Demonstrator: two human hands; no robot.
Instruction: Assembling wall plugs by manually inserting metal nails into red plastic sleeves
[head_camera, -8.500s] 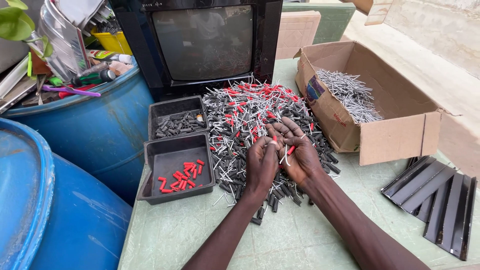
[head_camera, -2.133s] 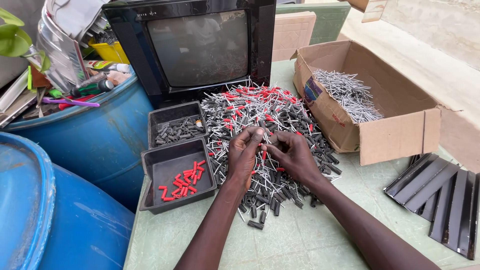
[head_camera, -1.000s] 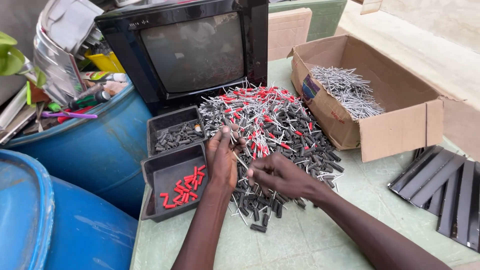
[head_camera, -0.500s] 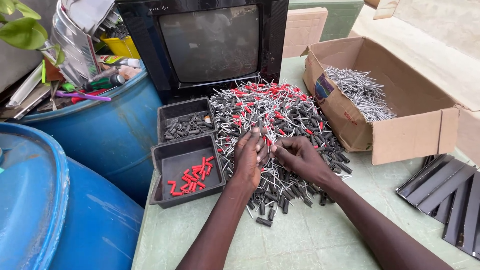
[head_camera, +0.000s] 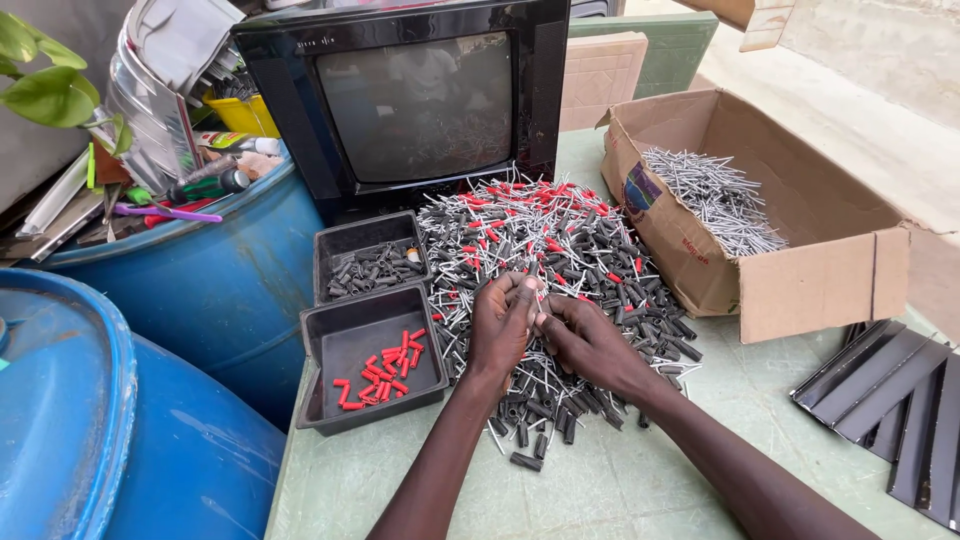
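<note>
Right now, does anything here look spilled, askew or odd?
A few black sleeves lie loose on the green table, strayed from the main pile near both hands. The cardboard box has a torn, bent front flap. Nothing else stands out.

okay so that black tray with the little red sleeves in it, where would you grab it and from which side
Probably by the near rim of the red-sleeve tray, coming from the table edge nearest the person. That rim is raised, flared and bare. The far side butts against the second black tray, the right side crowds the pile of pins, and the left overhangs the blue barrel. Keep it level; the red sleeves lie loose.
</note>
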